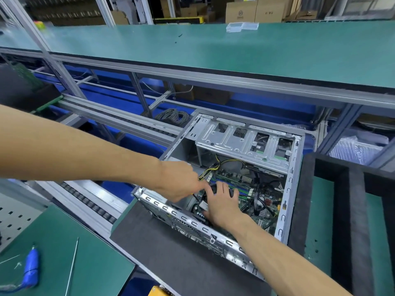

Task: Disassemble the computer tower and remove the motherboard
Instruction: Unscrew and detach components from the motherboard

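Grip: right hand lies with relaxed fingers spread over the black cooler, gripping nothing; left hand has fingers curled round a thin dark tool with a yellow bit showing at the palm, its tip pointing down beside the right fingertips.
Under the grip: motherboard, green, still seated flat in the floor of the computer tower, which lies on its side with the side panel off.
Done: case opened, interior exposed.
Left: by my judgement, nearly everything; yellow and black cables still run to the board, memory sticks remain slotted, cooler still in place.
Just beyond the grip: drive cage overhangs the board's far end, narrowing the way out.
Edges: the case's bare metal rim surrounds both wrists; probably sharp.
Room: black foam mat on the near side of the grip offers space.
Far left: blue tool lies on the green bench.
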`<state>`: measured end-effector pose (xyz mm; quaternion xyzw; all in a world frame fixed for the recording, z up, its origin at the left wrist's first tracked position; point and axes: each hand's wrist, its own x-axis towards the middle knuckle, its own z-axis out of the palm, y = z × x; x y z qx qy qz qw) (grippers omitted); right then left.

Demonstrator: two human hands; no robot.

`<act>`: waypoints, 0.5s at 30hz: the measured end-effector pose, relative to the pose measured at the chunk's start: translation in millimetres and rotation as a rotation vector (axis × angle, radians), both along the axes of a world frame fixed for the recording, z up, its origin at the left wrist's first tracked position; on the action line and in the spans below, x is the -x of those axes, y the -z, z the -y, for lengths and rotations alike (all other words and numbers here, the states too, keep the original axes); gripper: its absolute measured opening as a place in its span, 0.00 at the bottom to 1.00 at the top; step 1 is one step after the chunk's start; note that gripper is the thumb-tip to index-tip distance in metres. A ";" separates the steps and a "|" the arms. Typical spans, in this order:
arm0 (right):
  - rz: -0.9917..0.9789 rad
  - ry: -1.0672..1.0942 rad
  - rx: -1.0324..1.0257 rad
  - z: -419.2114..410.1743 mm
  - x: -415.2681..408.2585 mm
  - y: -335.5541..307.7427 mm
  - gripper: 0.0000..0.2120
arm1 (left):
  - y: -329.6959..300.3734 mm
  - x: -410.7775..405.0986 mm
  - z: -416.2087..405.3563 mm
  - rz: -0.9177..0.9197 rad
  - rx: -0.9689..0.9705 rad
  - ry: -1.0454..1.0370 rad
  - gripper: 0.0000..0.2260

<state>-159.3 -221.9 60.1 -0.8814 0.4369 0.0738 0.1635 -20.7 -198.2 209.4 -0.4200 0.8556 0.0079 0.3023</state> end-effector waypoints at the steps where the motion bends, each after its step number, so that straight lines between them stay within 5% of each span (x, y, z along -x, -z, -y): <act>1: -0.007 -0.002 -0.006 0.2 -0.3 -0.7 0.45 | 3.8 4.1 -0.7 -0.101 -0.023 -0.266 0.09; 2: -0.010 -0.003 -0.011 0.3 -0.2 -1.4 0.45 | 6.1 8.0 0.4 -0.216 -0.058 -0.556 0.02; 5: 0.011 -0.005 -0.017 0.6 1.1 -2.1 0.46 | 3.9 12.1 9.8 -0.546 -0.262 -1.313 0.11; 7: 0.020 -0.007 -0.023 1.4 1.8 -1.7 0.46 | -2.0 11.1 9.5 -0.555 -0.349 -1.381 0.12; 12: 0.019 0.005 -0.049 3.0 0.9 1.3 0.46 | -4.4 12.6 -0.7 -0.141 -0.244 -0.636 0.05; 15: 0.025 0.010 -0.039 2.7 0.7 2.3 0.46 | -9.7 9.3 -0.4 0.162 -0.053 0.004 0.11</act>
